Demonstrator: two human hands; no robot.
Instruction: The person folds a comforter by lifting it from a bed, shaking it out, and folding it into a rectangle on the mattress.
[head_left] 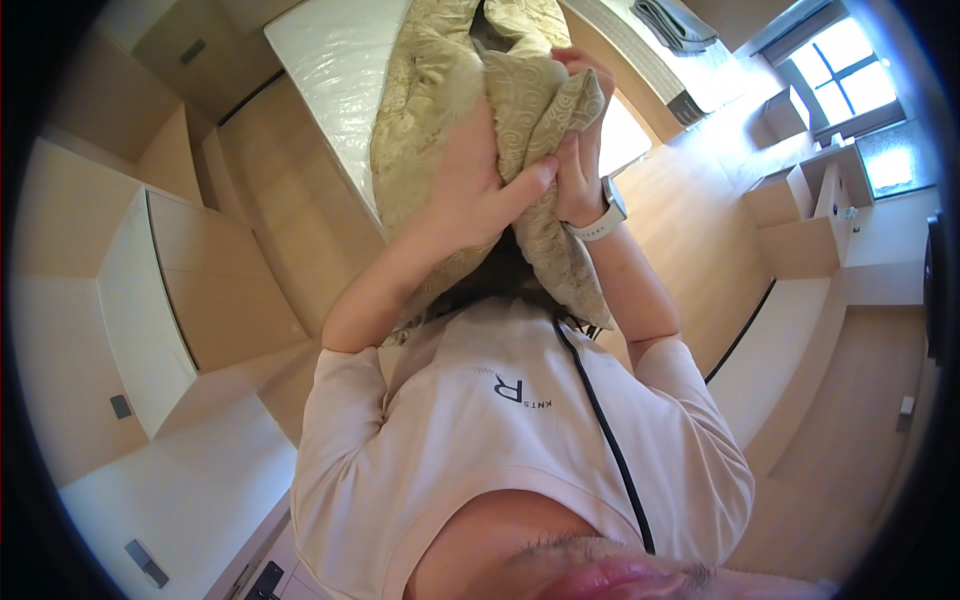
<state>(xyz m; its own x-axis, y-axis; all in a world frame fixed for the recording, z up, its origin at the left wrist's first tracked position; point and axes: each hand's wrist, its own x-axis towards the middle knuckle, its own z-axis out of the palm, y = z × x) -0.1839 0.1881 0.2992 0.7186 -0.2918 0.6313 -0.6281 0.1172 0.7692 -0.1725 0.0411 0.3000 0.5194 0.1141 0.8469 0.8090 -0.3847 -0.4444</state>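
Observation:
A thick gold-green quilt (pixel 420 110) with a swirl pattern is bunched up in front of my chest, and its far part rests over the bed. My left hand (pixel 480 185) grips a fold of it from the left side. The thumb presses across the cloth toward the other hand, while the other fingers are mostly hidden by the fabric. On the right, my right hand (pixel 582 160) is closed round the quilt's edge, some fingertips showing above the fold. A watch (pixel 602 212) with a light strap sits on the right wrist. Both hands almost touch.
A mattress (pixel 325 75) under shiny clear plastic lies ahead. Another pale bed (pixel 715 85) with a folded grey cloth (pixel 675 25) stands at the far right, near a window (pixel 845 70). Wooden cabinets (pixel 215 275) are on the left. Wood floor (pixel 690 220) shows at the right.

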